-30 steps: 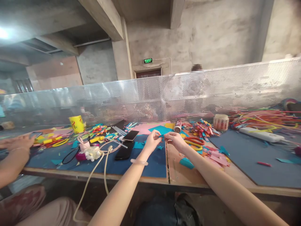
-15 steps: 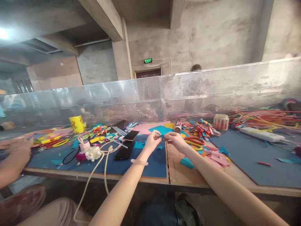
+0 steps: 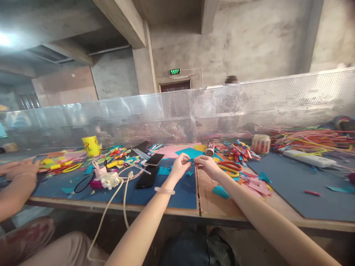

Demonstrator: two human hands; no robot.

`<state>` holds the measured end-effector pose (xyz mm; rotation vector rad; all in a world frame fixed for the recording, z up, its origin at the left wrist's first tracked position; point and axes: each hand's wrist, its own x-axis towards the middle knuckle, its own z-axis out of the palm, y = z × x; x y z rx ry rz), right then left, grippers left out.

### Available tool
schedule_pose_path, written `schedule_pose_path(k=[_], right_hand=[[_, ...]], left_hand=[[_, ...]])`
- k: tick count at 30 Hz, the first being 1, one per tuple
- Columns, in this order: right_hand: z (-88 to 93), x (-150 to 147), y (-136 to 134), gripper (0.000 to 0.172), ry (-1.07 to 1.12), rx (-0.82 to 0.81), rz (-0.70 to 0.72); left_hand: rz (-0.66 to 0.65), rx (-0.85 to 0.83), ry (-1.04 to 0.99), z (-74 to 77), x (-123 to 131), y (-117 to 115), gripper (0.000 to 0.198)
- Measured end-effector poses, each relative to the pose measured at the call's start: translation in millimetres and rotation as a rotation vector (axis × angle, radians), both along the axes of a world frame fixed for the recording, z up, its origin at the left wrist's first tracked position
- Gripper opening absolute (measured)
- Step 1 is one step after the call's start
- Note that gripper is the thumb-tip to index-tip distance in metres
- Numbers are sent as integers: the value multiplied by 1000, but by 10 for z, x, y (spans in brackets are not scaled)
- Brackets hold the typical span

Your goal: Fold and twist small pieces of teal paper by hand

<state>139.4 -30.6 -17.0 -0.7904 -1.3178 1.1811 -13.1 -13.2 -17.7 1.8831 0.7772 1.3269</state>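
Between my two hands is a small piece of blue paper (image 3: 191,160), mostly hidden by the fingers. My left hand (image 3: 180,165) pinches its left side, and my right hand (image 3: 206,164) pinches its right side. Behind the hands lies a larger blue paper sheet (image 3: 191,152) on a pink sheet (image 3: 165,150). A little blue paper scrap (image 3: 189,173) rests on the dark blue mat just below my fingers. Scissors with red and yellow handles (image 3: 230,168) lie right of my right hand. Two phones, a black one (image 3: 146,178) and another (image 3: 154,159), lie left of my left hand.
A perforated metal screen (image 3: 133,118) runs along the table's back. A can (image 3: 210,148), a jar (image 3: 260,144) and a power strip (image 3: 309,159) stand or lie to the right. A yellow container (image 3: 91,146) stands left. A co-worker's hands (image 3: 23,170) are at far left.
My hands stay almost in place, both still pinching the blue paper. The co-worker's hands at far left have shifted slightly.
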Motion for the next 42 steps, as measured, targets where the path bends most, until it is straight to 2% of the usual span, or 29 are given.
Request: schedule_pose_path(k=[34,42], right_hand=[[-14,14,12,17,-32,10,-19],[8,0,-20,13,-26,3,-15]], left_hand=[[-11,1,0,-34,23,24,17],[-16,5,1,-23,11,21,17]])
